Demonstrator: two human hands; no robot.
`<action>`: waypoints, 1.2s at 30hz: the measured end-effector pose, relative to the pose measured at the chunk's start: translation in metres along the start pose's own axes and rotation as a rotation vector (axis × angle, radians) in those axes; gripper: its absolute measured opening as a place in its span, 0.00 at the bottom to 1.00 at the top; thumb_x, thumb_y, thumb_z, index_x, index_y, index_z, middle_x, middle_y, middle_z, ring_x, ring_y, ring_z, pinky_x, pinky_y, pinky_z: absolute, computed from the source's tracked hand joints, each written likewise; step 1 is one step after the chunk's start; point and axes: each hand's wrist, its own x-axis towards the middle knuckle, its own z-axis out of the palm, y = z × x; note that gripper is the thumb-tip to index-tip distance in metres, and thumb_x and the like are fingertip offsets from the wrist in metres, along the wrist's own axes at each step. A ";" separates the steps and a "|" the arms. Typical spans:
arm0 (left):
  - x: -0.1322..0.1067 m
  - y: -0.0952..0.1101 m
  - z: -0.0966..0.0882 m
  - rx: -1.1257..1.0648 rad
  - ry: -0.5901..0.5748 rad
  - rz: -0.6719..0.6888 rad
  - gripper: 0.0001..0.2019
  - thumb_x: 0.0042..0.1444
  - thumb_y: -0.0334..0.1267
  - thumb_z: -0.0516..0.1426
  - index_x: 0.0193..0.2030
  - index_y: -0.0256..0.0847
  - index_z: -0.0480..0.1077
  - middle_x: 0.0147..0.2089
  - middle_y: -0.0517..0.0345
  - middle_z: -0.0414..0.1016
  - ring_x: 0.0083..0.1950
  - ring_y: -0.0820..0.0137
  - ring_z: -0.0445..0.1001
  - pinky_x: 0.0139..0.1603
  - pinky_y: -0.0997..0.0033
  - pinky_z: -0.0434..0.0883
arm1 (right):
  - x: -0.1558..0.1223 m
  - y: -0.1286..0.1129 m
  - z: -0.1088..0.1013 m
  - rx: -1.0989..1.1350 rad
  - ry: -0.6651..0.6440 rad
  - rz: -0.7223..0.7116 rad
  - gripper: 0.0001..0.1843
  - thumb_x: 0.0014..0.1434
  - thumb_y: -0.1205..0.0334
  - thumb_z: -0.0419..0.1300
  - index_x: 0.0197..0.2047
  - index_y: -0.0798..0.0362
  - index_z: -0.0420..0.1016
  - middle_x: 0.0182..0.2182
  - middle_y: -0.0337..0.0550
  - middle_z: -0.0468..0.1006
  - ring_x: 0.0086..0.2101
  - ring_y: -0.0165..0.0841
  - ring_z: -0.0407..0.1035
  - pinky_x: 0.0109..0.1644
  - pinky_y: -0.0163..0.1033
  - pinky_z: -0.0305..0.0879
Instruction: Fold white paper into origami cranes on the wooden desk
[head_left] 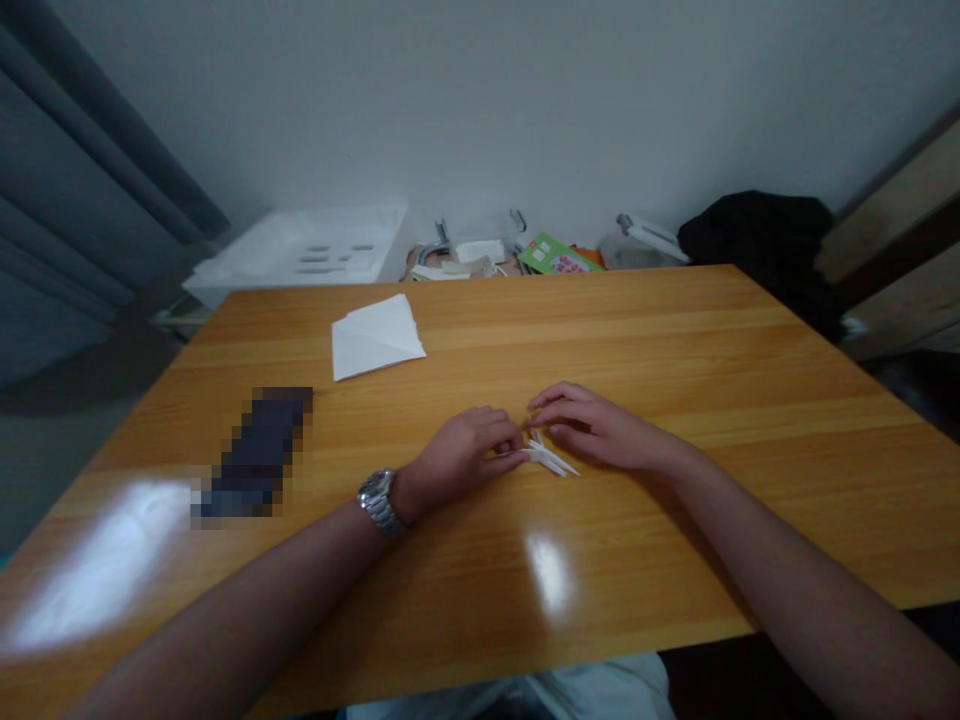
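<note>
A small folded white paper (551,458), with thin pointed ends fanning to the right, is low over the wooden table or on it. My left hand (480,445), with a silver watch on its wrist, is closed and pinches the left end of the paper between thumb and fingers. Just to the right, my right hand (589,425) is held over the far side of the paper with its fingers apart and lightly curved. Its fingertips come close to the paper; whether they touch it I cannot tell.
White folded sheets (379,338) lie on the wooden table (637,340) at the back left. A dark pixelated rectangle (259,450) is at the left. Beyond the far edge are a white foam tray (300,245), a green booklet (559,255) and a black cloth (757,240).
</note>
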 end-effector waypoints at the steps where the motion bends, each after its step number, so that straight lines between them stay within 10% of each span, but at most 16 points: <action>1: 0.000 -0.001 -0.001 -0.004 0.015 -0.010 0.10 0.67 0.43 0.57 0.38 0.40 0.71 0.36 0.58 0.73 0.38 0.69 0.70 0.40 0.70 0.65 | 0.001 0.000 0.000 -0.001 0.002 0.000 0.15 0.69 0.65 0.54 0.54 0.48 0.77 0.52 0.49 0.72 0.55 0.39 0.67 0.62 0.50 0.63; 20: 0.005 0.000 -0.005 -0.226 0.257 -0.393 0.07 0.66 0.41 0.58 0.39 0.41 0.69 0.33 0.63 0.75 0.33 0.73 0.73 0.33 0.76 0.67 | 0.007 -0.005 0.024 0.370 0.223 0.285 0.10 0.65 0.53 0.62 0.42 0.51 0.74 0.38 0.42 0.78 0.38 0.34 0.71 0.43 0.39 0.66; 36: 0.008 0.001 0.001 -0.408 0.225 -0.331 0.12 0.66 0.46 0.56 0.43 0.39 0.72 0.36 0.58 0.77 0.35 0.71 0.75 0.37 0.74 0.70 | 0.012 -0.015 0.029 0.316 0.388 0.395 0.13 0.59 0.50 0.65 0.38 0.51 0.75 0.32 0.40 0.78 0.32 0.34 0.69 0.36 0.37 0.64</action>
